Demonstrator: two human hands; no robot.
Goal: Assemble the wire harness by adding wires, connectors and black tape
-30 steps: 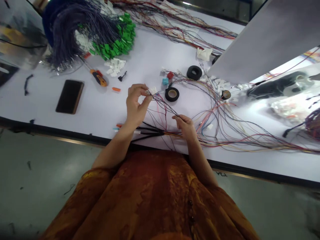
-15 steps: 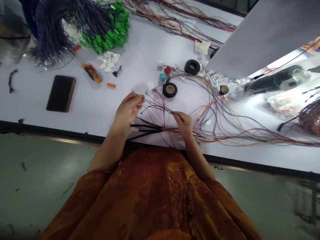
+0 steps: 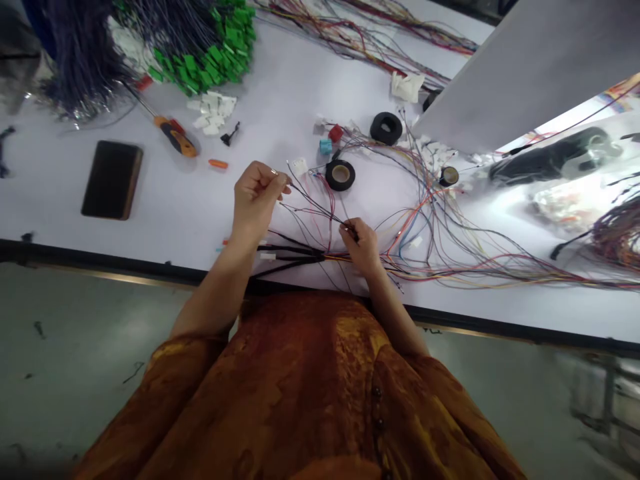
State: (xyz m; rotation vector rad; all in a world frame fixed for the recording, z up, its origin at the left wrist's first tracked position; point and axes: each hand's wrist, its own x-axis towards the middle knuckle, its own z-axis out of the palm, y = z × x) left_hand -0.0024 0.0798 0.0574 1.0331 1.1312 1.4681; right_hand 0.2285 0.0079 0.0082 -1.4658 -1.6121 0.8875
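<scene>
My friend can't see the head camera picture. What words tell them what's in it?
A left hand and a right hand hold thin dark wires between them above a white table. Around them lie a roll of black tape, an orange-and-black screwdriver, a phone and many green connectors.

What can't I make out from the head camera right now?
All in the head view:
How many dark wires the left hand pinches: hidden by its grip.
Their stretch inside the right hand: covered by that hand.
The rest of the purple wires: cut off by the top edge.
The clear bag's contents: blurred by glare.
</scene>
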